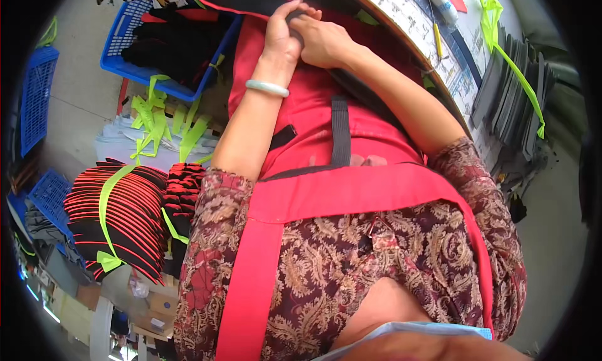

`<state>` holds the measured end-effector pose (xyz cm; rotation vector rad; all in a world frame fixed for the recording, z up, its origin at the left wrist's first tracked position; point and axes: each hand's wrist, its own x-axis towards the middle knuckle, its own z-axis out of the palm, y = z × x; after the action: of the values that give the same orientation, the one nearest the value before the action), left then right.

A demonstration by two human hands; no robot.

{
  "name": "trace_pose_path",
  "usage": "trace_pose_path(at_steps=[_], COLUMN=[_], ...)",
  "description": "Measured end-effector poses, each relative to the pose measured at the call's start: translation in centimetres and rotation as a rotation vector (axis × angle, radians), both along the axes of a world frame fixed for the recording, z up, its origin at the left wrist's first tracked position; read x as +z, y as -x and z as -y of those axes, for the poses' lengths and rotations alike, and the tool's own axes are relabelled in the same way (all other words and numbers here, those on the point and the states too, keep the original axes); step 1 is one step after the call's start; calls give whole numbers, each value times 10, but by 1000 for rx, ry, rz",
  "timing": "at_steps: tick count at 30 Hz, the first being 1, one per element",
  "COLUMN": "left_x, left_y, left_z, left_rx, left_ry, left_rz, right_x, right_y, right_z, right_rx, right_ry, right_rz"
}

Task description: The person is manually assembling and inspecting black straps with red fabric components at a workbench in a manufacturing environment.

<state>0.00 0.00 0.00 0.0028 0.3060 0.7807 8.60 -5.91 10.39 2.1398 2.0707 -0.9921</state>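
Near the top of the view my two hands meet over a black fabric piece with a red edge [241, 2]. My left hand [281, 36], below which a pale green bangle [268, 88] circles the wrist, has its fingers curled toward the right at the fabric. Pressed against it, my right hand [323, 42] is closed, its fingertips mostly hidden. A bit of dark material shows between the hands. Under my forearms spreads a red apron [376, 191] with a black strap [340, 132] down its front.
A worktable with a worn white top [401, 16] runs along the upper right, carrying a yellow pen-like tool [437, 41]. Farther right stands a stack of dark pieces [511, 88] with a neon tie. On the left are a blue basket [125, 31] of black fabric and a tied black-and-red bundle [116, 210].
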Motion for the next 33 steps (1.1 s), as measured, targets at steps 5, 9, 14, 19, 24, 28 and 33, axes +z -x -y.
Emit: trace_pose_path(at_steps=[5, 9, 14, 19, 24, 28, 33], left_x=[43, 12, 24, 23, 29, 26, 22], left_y=[11, 4, 5, 4, 7, 10, 7], left_z=[32, 17, 14, 12, 22, 25, 12], left_rx=[20, -22, -30, 54, 6, -10, 4], left_ry=[232, 54, 191, 23, 150, 123, 147], left_rz=[-104, -192, -30, 33, -103, -129, -164], right_x=[-2, 2, 1, 8, -3, -3, -5], right_y=[-10, 0, -3, -7, -2, -11, 3], right_z=[43, 24, 16, 41, 16, 51, 2], right_rx=[81, 28, 92, 1, 71, 76, 132], right_ry=[-23, -12, 25, -180, -61, -127, -59], right_rz=[-44, 12, -15, -83, 1, 15, 25])
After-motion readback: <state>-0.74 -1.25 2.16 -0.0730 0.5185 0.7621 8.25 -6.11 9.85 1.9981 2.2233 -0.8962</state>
